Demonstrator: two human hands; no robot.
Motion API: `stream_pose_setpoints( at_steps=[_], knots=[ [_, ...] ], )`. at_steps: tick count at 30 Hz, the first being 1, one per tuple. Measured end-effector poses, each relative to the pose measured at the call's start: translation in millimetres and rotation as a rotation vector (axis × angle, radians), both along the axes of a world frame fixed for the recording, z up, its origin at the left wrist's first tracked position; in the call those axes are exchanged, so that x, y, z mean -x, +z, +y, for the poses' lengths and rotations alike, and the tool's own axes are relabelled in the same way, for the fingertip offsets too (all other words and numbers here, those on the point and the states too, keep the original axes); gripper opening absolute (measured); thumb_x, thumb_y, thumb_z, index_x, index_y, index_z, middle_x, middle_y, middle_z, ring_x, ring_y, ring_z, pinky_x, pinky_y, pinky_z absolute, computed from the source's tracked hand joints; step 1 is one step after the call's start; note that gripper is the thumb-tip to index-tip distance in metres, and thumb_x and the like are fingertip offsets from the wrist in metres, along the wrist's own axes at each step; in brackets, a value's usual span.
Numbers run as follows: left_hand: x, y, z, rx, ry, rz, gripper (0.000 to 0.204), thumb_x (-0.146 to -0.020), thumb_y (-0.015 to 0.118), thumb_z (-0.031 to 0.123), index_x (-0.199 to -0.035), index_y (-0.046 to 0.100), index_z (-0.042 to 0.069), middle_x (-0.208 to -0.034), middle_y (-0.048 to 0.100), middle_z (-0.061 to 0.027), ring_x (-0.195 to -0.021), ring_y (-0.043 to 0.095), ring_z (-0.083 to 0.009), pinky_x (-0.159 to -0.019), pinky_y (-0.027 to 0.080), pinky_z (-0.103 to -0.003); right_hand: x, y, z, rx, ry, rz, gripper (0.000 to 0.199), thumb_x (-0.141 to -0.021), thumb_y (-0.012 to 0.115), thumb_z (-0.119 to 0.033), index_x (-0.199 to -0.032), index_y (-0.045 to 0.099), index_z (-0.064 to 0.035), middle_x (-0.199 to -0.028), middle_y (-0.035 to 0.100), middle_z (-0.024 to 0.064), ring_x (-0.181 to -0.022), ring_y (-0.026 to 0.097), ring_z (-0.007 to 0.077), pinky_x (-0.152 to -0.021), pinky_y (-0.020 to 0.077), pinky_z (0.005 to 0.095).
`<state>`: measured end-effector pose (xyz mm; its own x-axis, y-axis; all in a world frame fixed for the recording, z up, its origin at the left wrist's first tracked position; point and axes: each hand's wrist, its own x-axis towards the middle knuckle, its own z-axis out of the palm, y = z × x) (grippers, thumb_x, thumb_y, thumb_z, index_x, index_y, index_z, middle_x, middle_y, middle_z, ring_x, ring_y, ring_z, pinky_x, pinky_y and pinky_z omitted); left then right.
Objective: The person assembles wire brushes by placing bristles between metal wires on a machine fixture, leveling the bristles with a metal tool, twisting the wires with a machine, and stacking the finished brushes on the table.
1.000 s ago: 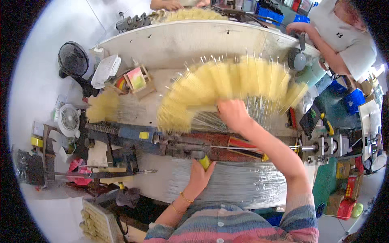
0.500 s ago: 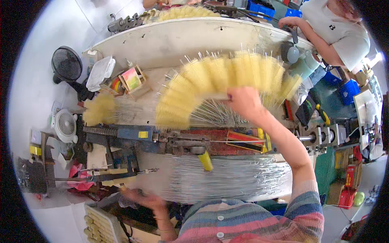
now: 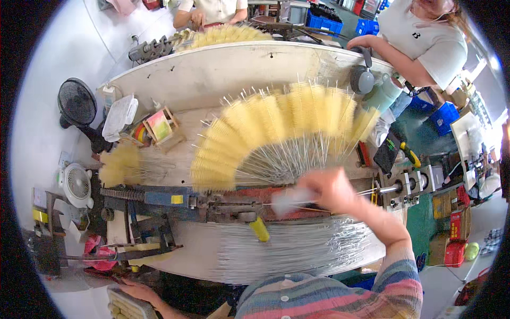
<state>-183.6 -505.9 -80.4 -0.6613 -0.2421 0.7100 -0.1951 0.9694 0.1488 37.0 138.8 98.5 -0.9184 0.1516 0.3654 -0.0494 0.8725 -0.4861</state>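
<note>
My right hand, smeared by motion, is over the metal machine bed with its fingers curled. At its fingertips is a blurred whitish patch, too smeared to name, over a thin metal rod. Behind the hand, yellow bristle brushes with twisted wire stems lie fanned in an arc, stems toward me. Down at the lower left, my left hand is stretched out with its fingers extended, beside a tray of beige rolls. A stack of thin metal wires lies between me and the machine.
A pale board stands behind the brushes, with people beyond it. More yellow bristles lie at left, near a white fan and a black fan. A spindle is at right. A yellow-handled tool lies behind it.
My right hand has come from the fanned brushes back toward me, over the machine bed. My left hand has moved left and down to the tray. The whole view has shifted slightly.
</note>
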Motion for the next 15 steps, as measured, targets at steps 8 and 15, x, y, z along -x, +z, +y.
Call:
stream_pose_setpoints(
  at_steps=[8,15],
  knots=[
    [-91.4,63.2,167.8,-0.624,-0.143,-0.299,0.036,-0.096,0.033,0.024,-0.107,0.054,-0.004,-0.111,0.053,-0.022,-0.103,0.052,-0.0348,-0.085,0.044,-0.042,-69.7,-85.1,-11.5,-0.243,-0.405,-0.256,0.036,-0.065,0.064,-0.007,-0.1,0.058,-0.0139,-0.084,0.053,0.0085,-0.071,0.057,0.0281,-0.055,0.0471,0.0379],
    [-62.0,82.5,253.3,-1.724,-0.554,-1.12,0.031,-0.094,0.04,0.035,-0.096,0.052,0.006,-0.071,0.053,-0.0045,-0.054,0.046,-0.0108,-0.047,0.038,-0.023,-93.9,-87.4,1.4,-0.179,-0.323,-0.183,0.031,-0.061,0.059,0.002,-0.09,0.055,-0.009,-0.083,0.053,0.0118,-0.069,0.056,0.0328,-0.054,0.0451,0.0404]
  ],
)
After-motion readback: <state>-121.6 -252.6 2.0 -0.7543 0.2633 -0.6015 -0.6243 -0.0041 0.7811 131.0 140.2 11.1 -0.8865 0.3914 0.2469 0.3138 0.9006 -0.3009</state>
